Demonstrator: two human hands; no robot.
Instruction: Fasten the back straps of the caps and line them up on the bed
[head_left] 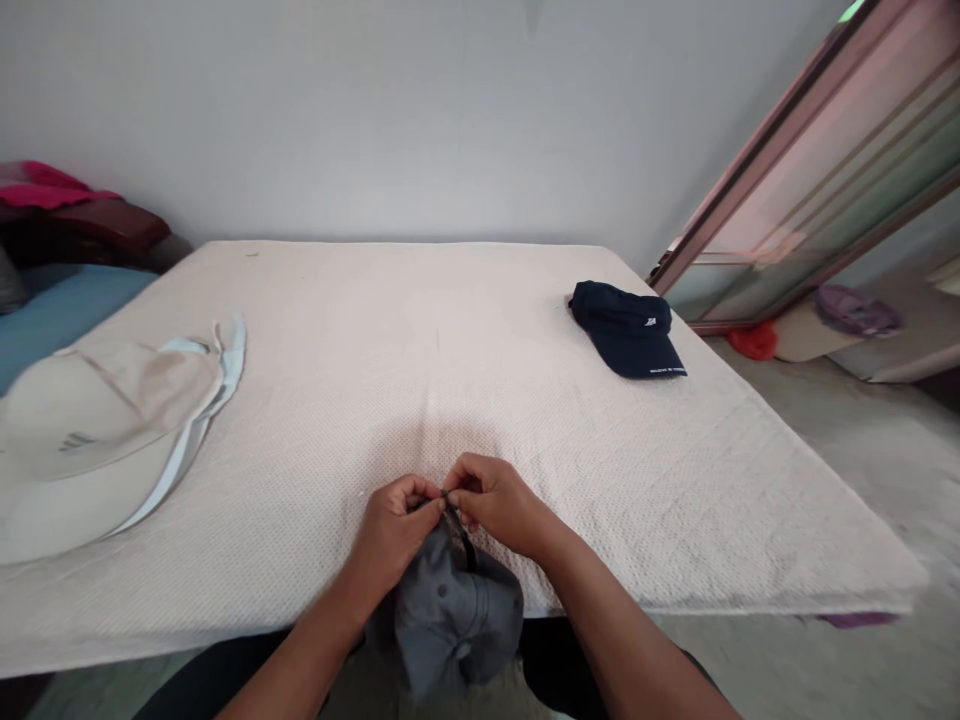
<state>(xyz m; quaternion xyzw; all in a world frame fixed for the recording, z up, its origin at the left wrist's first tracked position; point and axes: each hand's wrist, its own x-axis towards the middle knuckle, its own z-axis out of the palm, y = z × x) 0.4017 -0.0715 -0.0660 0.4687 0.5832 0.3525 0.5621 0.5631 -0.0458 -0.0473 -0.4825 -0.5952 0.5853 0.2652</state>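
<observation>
A grey cap point(457, 610) hangs at the near edge of the bed, its crown towards me and partly below the edge. My left hand point(397, 520) pinches the cap's far end between thumb and fingers. Right beside it, my right hand point(499, 500) is closed in a pinch on the cap's dark strap point(463, 540). The fingertips of both hands almost meet, and the small part between them is hidden. What shows of the brim is too little to make out.
On the left lie stacked pale caps point(112, 410), beige over light blue. A navy cap point(630, 330) rests at the right on the white textured cover point(337, 340). A grey wall point(420, 120) stands behind; a glass-panelled frame point(810, 170) is at the right.
</observation>
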